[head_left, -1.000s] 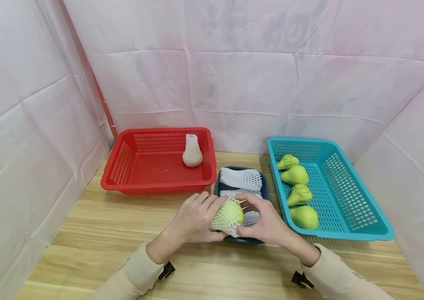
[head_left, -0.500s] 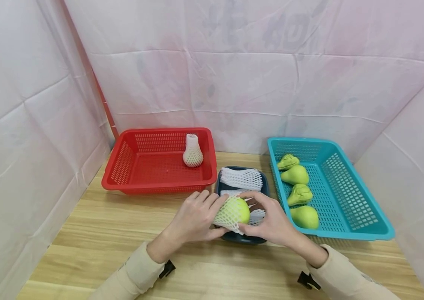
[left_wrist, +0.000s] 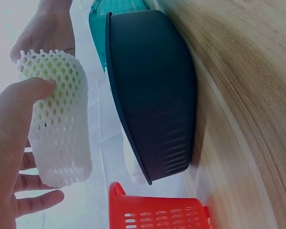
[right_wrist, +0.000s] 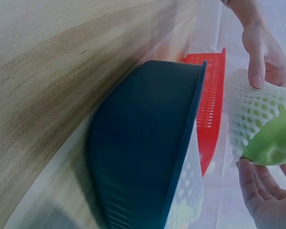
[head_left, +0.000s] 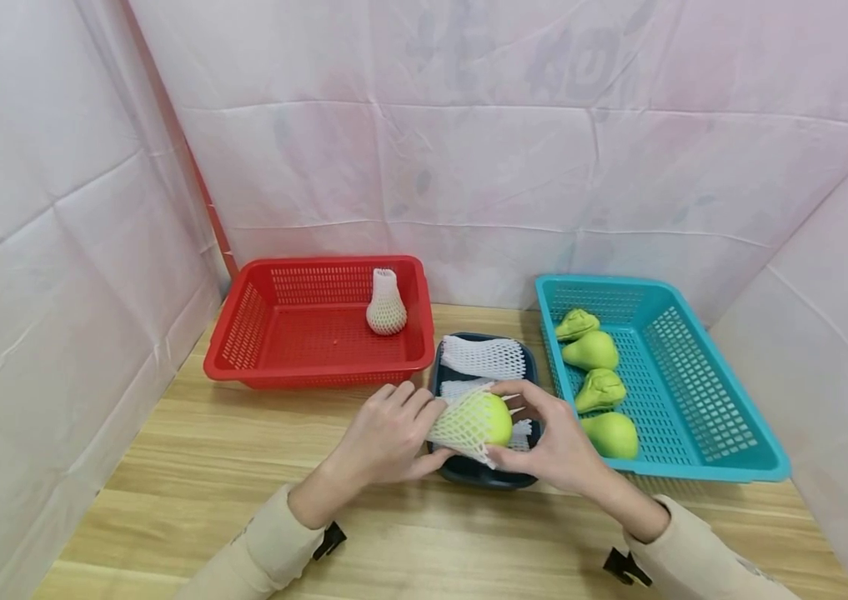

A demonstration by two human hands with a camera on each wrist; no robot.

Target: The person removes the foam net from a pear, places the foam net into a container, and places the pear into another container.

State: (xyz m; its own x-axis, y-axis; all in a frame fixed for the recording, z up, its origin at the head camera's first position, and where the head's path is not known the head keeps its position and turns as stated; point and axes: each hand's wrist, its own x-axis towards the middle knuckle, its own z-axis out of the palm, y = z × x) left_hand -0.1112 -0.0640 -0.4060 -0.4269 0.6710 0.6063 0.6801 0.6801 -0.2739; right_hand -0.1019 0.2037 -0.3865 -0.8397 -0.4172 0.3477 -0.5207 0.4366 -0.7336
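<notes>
A green pear sits partly inside a white foam net sleeve, its round end bare at the sleeve's right opening. My left hand grips the sleeve from the left; in the left wrist view its thumb presses on the mesh over the pear. Opposite, my right hand holds the net's open rim, thumb below and fingers above in the head view. The right wrist view shows its fingertips at the net's edge, against the pear's bare end. Both hands are over a dark tray.
Several flat foam sleeves lie in the dark tray. A red basket at the back left holds a net-wrapped pear. Several bare pears line the left side of a turquoise basket on the right.
My right hand and the pear have moved a little to the right, and the net now stretches out longer between both hands. The left hand has stayed nearly in place.
</notes>
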